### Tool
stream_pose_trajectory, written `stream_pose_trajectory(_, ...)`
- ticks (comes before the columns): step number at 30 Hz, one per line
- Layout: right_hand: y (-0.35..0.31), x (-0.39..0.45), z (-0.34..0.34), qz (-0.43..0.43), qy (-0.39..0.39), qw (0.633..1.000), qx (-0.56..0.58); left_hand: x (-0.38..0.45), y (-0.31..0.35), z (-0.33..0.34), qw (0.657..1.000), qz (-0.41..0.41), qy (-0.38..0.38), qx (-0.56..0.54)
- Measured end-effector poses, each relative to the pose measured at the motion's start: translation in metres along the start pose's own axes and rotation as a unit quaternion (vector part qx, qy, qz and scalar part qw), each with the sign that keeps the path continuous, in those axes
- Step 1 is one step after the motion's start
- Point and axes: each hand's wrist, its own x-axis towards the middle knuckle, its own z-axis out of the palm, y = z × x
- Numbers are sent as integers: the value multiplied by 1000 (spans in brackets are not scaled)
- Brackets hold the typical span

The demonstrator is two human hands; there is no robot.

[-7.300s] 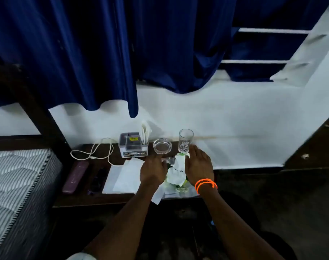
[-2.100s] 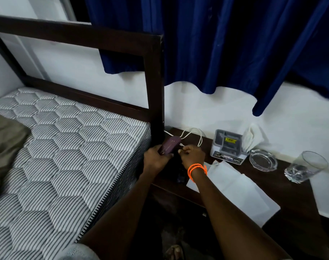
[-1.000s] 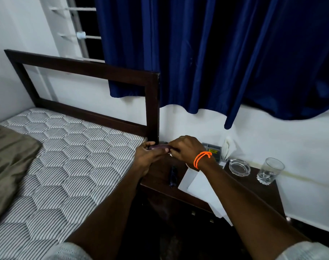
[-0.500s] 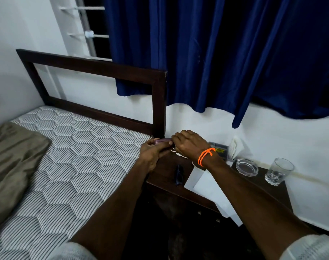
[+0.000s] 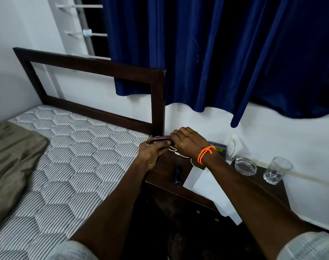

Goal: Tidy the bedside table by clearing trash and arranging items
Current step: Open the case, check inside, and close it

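Head view, tidying at mid-course. The left hand (image 5: 150, 152) is closed around a flat maroon device (image 5: 161, 138) (a phone or power bank; which cannot be told), held above the back left corner of the bedside table (image 5: 163, 177), just beside the bedpost (image 5: 158, 102). The right hand (image 5: 186, 142) is curled at the device's right end, fingers bunched as if pinching something there; what they hold is hidden by the hand itself. A white cable (image 5: 178, 152) trails below the hands, its far end lost under the right wrist. Still to be arranged, in all likelihood: loose white papers (image 5: 208, 186) overhanging the front edge and a dark object (image 5: 178, 173), perhaps folded glasses. The ashtray (image 5: 245, 166), drinking glass (image 5: 277, 170) and tissue holder (image 5: 221, 148) (half covered by the forearm) stand along the wall. No obvious trash shows on the tabletop.
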Motion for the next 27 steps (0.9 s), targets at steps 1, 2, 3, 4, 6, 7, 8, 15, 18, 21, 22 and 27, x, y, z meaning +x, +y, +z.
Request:
stream_pose_trajectory(1,1,0,-1,-5,-12,1000,17,0,-1,0,1000,0,9,-5)
stream_pose_trajectory(2,3,-1,-3,-8,-27,999,40,-1,-1,-2,1000,1,20,-5)
stream_pose_trajectory(3,4,-1,-6,-3,-46,997,66,-1,-2,-3,1000,4,30,-5)
stream_pose_trajectory(4,5,-2,-8,14,-66,993,95,-1,-2,-5,999,6,35,-6)
stream_pose_trajectory(6,7,-3,-10,88,-103,976,168,-2,-3,-9,999,11,29,-14)
stream_pose_trajectory(7,8,-4,-9,135,-118,960,215,-2,-4,-10,1000,12,25,-15)
stream_pose_trajectory(8,9,-4,-8,182,-133,937,266,-2,-4,-12,1000,12,20,-10)
stream_pose_trajectory(15,12,-8,-7,310,-139,820,460,-4,-5,-24,1000,-7,-23,19)
stream_pose_trajectory(18,11,-8,-6,335,-136,790,496,-3,-8,-28,1000,-14,-18,4)
stream_pose_trajectory(21,13,-11,1,327,-169,762,533,-2,-8,-32,1000,-13,-7,-5)
stream_pose_trajectory(22,14,-12,4,328,-168,755,542,-2,-8,-33,1000,-15,-10,-4)
stream_pose_trajectory(27,13,-12,12,345,-130,725,581,-4,-9,-37,999,-4,-32,15)
